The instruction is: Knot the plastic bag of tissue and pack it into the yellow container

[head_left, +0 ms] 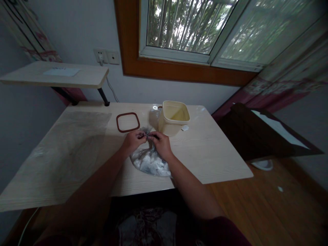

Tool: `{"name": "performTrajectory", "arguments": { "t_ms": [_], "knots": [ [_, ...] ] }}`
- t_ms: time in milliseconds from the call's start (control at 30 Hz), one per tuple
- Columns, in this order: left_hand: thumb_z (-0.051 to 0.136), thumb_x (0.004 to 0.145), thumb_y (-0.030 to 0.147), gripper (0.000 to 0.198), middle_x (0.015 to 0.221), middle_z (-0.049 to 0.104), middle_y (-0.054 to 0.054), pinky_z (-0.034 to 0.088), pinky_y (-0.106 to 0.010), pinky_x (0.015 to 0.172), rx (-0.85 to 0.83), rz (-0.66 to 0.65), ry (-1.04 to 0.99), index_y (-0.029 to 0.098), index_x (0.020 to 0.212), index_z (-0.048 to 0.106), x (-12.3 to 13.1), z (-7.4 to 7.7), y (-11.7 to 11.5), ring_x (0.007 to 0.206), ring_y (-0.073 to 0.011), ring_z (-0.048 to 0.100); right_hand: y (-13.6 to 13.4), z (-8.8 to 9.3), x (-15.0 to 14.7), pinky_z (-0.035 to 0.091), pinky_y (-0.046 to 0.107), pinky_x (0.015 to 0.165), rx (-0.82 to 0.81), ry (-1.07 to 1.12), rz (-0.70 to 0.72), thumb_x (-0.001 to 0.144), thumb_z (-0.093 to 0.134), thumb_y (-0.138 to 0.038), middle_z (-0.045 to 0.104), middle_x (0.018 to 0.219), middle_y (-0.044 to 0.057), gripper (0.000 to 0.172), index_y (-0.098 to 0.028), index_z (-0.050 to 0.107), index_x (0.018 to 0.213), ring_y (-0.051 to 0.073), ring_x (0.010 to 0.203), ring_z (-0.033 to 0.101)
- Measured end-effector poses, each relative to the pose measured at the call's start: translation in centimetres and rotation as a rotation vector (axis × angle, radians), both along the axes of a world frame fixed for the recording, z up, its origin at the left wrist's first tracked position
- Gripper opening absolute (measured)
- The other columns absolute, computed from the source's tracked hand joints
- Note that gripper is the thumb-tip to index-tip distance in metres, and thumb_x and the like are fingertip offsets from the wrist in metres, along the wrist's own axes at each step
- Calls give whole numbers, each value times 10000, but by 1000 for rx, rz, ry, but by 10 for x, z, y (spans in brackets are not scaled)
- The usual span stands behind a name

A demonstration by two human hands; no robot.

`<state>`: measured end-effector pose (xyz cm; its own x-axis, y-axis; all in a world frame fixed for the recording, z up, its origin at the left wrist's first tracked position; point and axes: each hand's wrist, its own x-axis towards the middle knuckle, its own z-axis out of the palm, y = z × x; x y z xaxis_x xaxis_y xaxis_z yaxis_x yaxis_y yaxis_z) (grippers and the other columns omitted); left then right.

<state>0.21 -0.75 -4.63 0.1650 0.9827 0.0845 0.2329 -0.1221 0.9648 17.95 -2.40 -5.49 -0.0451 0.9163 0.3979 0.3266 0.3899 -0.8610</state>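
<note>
A clear plastic bag (151, 167) with white contents (148, 159) is lying before you, on the near part of the worktop (217, 153). Your left hand (133, 140) and right hand (161, 144) are clamping its gathered neck between the fingertips. Farther, a red-brown rounded frame (128, 131) is lying on the left, and a cream container (170, 127) is standing open on the right. Behind the worktop, a window (176, 56) is showing trees (176, 20).

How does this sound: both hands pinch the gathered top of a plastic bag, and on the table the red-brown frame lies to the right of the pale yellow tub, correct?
Not quite: the head view shows the red-brown frame to the left of the pale yellow tub. The left hand and right hand do pinch the plastic bag.
</note>
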Motion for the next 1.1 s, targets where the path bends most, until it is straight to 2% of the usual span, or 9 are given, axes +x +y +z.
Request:
{"name": "performTrajectory", "arguments": {
  "t_ms": [167, 333, 467, 667, 967, 1100],
  "knots": [
    [683, 658, 277, 170, 682, 676, -7, 548, -247, 652, -151, -20, -128, 153, 774, 692, 2, 9, -3, 636, -136, 658, 0, 1, 0, 536, 311, 849, 31, -14, 39, 891, 685, -237, 771, 970, 30, 137, -227, 763, 1003, 200, 901, 703],
    [688, 679, 297, 186, 697, 693, -17, 564, -255, 670, -199, -21, -153, 147, 789, 703, -2, 7, -1, 648, -135, 662, -1, 5, 3, 527, 318, 861, 162, -189, 101, 967, 629, -255, 736, 964, 48, 146, -236, 751, 1045, 197, 921, 678],
    [649, 698, 271, 135, 685, 705, -13, 585, -276, 709, -156, -68, -62, 162, 760, 701, -8, 4, 3, 671, -153, 689, -1, 8, 8, 524, 333, 903, 248, -414, 138, 1011, 568, -255, 721, 1040, 78, 199, -241, 734, 1121, 208, 985, 664],
    [630, 661, 230, 92, 634, 703, -7, 512, -242, 601, -52, -29, 202, 182, 705, 695, -8, 10, 0, 655, -171, 683, -3, 13, 9, 530, 353, 883, 269, -665, 167, 982, 591, -185, 740, 1013, 94, 195, -220, 729, 1115, 222, 944, 673],
    [642, 644, 209, 79, 630, 685, 4, 416, -241, 553, 29, 53, 328, 185, 704, 688, -3, 10, -4, 603, -155, 622, -9, 17, -5, 513, 306, 783, 181, -809, 99, 915, 661, -156, 731, 899, 80, 79, -193, 702, 970, 213, 841, 676],
    [638, 650, 207, 91, 667, 696, -3, 430, -246, 585, 18, 49, 302, 175, 719, 689, -2, 11, -5, 646, -165, 642, -10, 16, -6, 510, 310, 777, 168, -837, 82, 907, 676, -173, 737, 922, 99, 108, -174, 694, 1013, 226, 852, 684]
  ]
}}
